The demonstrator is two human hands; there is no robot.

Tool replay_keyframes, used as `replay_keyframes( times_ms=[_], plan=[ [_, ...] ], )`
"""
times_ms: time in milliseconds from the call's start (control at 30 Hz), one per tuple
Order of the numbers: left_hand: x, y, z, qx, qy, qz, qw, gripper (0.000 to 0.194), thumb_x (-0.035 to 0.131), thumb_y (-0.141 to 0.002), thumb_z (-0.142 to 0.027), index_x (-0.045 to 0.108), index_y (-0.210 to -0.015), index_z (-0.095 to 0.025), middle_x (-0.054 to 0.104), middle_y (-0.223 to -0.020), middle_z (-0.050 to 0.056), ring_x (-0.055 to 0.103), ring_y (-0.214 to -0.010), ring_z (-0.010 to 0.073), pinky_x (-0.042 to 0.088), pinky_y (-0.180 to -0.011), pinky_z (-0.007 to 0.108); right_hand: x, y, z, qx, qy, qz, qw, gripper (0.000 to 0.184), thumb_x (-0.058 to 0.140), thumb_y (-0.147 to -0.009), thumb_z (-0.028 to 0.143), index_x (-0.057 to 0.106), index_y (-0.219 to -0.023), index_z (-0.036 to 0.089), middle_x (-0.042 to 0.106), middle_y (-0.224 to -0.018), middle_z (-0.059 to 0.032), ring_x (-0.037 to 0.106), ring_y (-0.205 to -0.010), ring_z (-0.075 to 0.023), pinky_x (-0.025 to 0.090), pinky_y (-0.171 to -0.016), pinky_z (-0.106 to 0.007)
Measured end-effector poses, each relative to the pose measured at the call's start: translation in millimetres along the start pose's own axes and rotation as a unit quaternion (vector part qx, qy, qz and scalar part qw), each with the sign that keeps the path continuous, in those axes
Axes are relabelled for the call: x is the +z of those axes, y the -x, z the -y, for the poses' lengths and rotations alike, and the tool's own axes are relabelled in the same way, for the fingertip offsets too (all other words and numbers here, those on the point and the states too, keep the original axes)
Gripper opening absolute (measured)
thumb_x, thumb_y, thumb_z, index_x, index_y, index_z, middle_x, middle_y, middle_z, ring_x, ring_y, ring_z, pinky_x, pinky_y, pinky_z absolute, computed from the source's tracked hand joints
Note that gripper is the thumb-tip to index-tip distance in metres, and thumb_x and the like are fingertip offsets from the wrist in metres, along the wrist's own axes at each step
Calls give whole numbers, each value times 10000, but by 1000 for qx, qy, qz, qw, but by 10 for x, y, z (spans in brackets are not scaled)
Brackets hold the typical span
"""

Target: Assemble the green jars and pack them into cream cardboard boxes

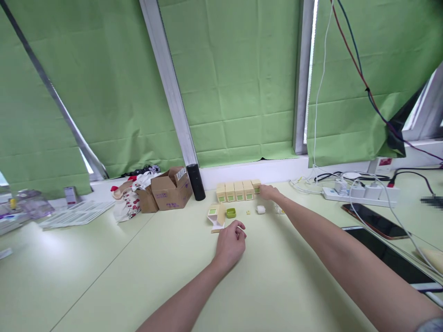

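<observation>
At the right end of a row of small cream boxes [238,190], my right hand [268,192] is closed on the last small box [256,186], its fingertips partly hidden. My left hand [231,242] rests on the table with fingers loosely curled and a little apart, and nothing shows in it. Just beyond it lies an opened cream carton [216,216] with its white inside showing. A green square tub [230,212] sits beside the carton. To the right are a tiny yellow piece [248,212], a white roll-like object [260,210] and a clear plastic piece [278,209] near my right forearm.
A black cylinder [195,182] and a cardboard box [171,189] stand at the back left, beside a cloth bag [127,203]. On the right are a power strip [360,195], loose cables, a phone [375,220] and a tablet [387,253]. Green blinds [238,83] hang behind.
</observation>
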State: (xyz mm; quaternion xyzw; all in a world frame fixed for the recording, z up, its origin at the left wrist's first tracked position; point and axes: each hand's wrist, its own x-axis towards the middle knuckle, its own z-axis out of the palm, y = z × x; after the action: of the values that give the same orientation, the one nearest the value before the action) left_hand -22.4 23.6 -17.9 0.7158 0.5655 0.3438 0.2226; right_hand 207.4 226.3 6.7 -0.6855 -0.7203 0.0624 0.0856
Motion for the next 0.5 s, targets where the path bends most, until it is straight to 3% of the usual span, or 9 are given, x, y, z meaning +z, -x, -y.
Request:
replay_keyframes(
  times_ms=[300,367,500],
  plan=[
    [-9,20,-28,5,-22,5,1000,214,529,-850,-73,651,-922,-233,773,-805,-14,681,-694,156,437,-663,257,-173,445,79,-7,0,-102,995,327,649,-1023,368,649,-1295,188,651,-1344,-105,656,-1172,-257,562,-1002,-481],
    [-10,22,-24,6,-31,8,999,219,531,-847,-67,655,-918,-233,776,-815,-11,690,-712,160,439,-669,258,-191,645,146,-21,-11,-127,992,237,544,-1041,209,689,-1223,162,685,-1294,-150,603,-1252,-289,487,-1030,-418],
    [-24,26,-37,14,-50,7,999,228,539,-848,-47,658,-909,-232,786,-837,-9,703,-739,168,455,-722,270,-121,1147,325,-67,-41,-112,991,272,468,-1008,140,715,-1102,201,753,-1161,-108,672,-1073,-252,443,-806,-327]
  ],
)
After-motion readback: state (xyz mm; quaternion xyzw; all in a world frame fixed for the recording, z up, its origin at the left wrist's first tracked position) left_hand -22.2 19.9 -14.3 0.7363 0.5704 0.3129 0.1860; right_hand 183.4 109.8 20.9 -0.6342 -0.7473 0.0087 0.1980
